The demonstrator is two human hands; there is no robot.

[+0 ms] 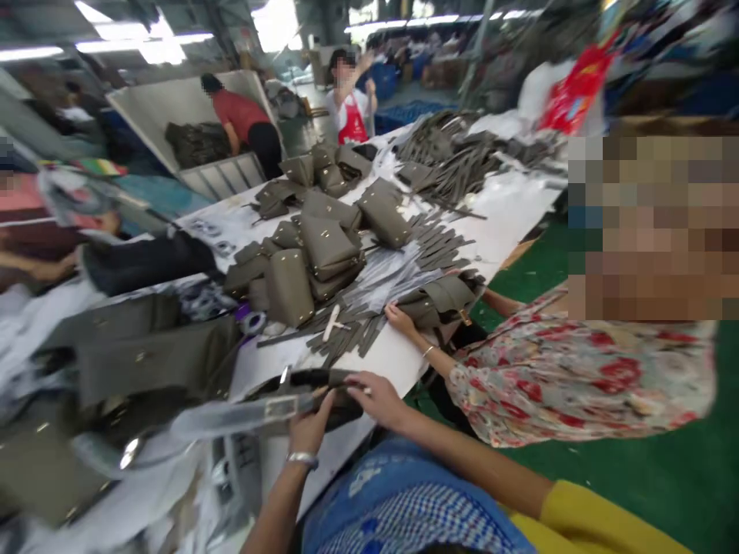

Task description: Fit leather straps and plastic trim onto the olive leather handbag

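Holds dark bag (323,381) in both hands, just over near edge of white table (508,208), low centre of view. Blurred by motion, so bag's detail hard to tell; looks flat, w/ metal fitting near its left end and clear plastic wrap (231,415) trailing off to left. Grips bag from below w/ left hand (310,429), fingers curled up round near edge, silver bracelet (303,459) on wrist. Clamps bag's right end from above w/ right hand (378,398), fingers bent over top, so closed on bag as well. Wears yellow sleeve (583,515) on right arm, blue apron (404,492) below.

Just beyond bag, on table: loose grey strips (352,331) fanned out, small white piece (332,322) lying on them. Behind those: pile of grey bags (323,246), stacked several deep, gold studs on fronts. To left: larger grey pieces (155,354), close & blurred.

At right edge of table: co-worker's hand (399,319), resting on another grey bag (442,296), bangle on wrist, floral sleeve (548,377) behind. Apart from held bag, no contact.

Farther back: heap of grey strips (456,154) on far end of table; person in red apron (349,115) standing w/ arm raised; another in red shirt (242,115) bent over. At right, green floor (635,477).
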